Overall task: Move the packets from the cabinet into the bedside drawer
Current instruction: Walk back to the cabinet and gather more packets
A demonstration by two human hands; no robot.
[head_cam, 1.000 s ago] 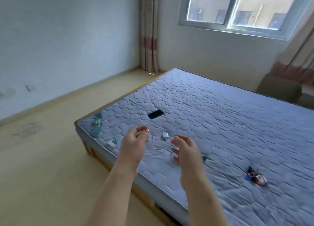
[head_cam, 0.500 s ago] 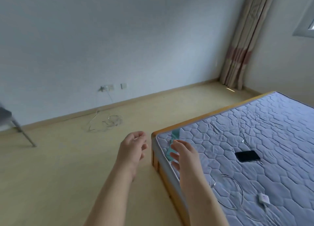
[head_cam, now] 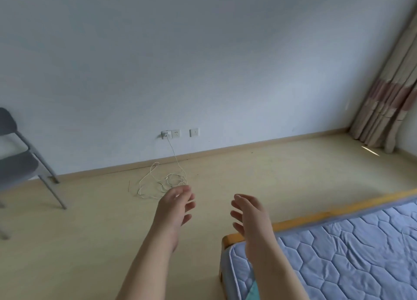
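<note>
— Since half a second ago the view has swung left: the phone and charger that lay on the mattress (head_cam: 352, 254) are gone from sight, and the chair (head_cam: 20, 164) has come further in, far out to the left of the left hand (head_cam: 174, 206).

— And the hands themselves?

— Both stay raised and empty. The left hand is released, its fingers loosely spread and slightly bent, touching nothing. The right hand (head_cam: 250, 216) is the same, with relaxed fingers pointing toward the left hand and a clear gap between the two.

— What lies around them?

— Just beyond the left hand's fingertips a white cable (head_cam: 167, 184) is tangled on the floor and runs up to the wall sockets (head_cam: 171, 133). A switch plate (head_cam: 194, 132) sits beside them. The wooden bed frame (head_cam: 316, 217) starts under the right wrist and runs off to the right of that hand. Far to the upper right hangs a curtain (head_cam: 388, 110).

— Any packets?

— Only a teal piece (head_cam: 252, 291) on the mattress edge, tucked under the right forearm and mostly hidden. I cannot tell whether it is a packet.

— Anything readable?

— Any marks on the sockets are too small to make out.
</note>
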